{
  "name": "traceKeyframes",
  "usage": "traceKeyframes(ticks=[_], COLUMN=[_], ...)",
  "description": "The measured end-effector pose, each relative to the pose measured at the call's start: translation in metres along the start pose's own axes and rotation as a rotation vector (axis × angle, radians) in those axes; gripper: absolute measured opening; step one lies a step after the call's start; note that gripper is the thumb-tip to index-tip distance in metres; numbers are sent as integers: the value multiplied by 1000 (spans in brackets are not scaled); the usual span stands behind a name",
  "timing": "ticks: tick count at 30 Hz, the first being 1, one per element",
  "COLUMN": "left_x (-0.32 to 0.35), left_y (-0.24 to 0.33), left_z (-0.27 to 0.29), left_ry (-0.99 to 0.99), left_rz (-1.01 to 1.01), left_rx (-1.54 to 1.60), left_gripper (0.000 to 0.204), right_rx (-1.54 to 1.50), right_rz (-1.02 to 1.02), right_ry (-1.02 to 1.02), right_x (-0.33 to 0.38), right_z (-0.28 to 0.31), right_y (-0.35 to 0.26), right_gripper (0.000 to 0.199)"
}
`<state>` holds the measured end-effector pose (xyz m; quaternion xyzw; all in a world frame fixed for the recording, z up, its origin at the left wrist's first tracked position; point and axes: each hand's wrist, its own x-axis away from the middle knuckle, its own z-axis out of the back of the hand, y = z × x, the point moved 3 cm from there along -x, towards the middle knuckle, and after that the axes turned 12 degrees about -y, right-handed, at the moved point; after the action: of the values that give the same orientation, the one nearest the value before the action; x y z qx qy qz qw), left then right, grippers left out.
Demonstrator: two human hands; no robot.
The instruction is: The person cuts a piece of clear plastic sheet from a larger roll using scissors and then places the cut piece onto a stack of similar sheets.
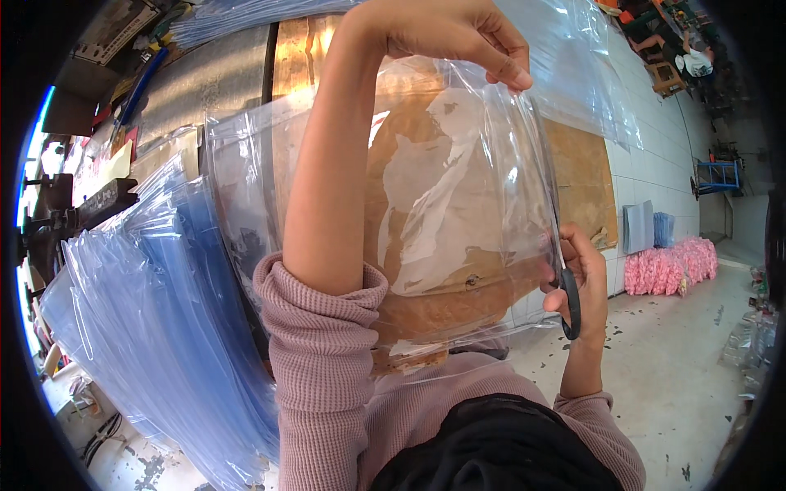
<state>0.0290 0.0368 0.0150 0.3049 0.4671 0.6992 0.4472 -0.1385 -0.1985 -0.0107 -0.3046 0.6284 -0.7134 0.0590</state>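
Here, scissors (571, 307) at sheet (458, 184) edge, floor (651, 360) rightward

Piled sheets (155, 303) lie left of the middle sheet (450, 180) (scissors (574, 307) at its right).

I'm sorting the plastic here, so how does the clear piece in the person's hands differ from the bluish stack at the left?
The clear piece looks nearly colourless, while the bluish stack is tinted blue. The left hand pinches the clear piece near its top, and the right hand holds black-handled scissors at its right edge; neither hand touches the bluish stack. Both look like shiny plastic.
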Motion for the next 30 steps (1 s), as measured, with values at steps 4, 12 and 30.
traceKeyframes(ticks=[4, 12, 30], left_x=[-4, -3, -4], left_y=[3, 1, 9], left_z=[-1, -1, -1], left_ry=[-29, 1, -1], left_rz=[18, 15, -56], left_rx=[11, 23, -8], left_gripper=[26, 25, 27], right_rx=[-5, 25, 80], right_rz=[26, 51, 34], right_ry=[1, -12, -32], right_x=[-1, -4, -3], right_z=[-2, -8, 2], right_y=[-4, -10, -6], right_gripper=[90, 90, 90])
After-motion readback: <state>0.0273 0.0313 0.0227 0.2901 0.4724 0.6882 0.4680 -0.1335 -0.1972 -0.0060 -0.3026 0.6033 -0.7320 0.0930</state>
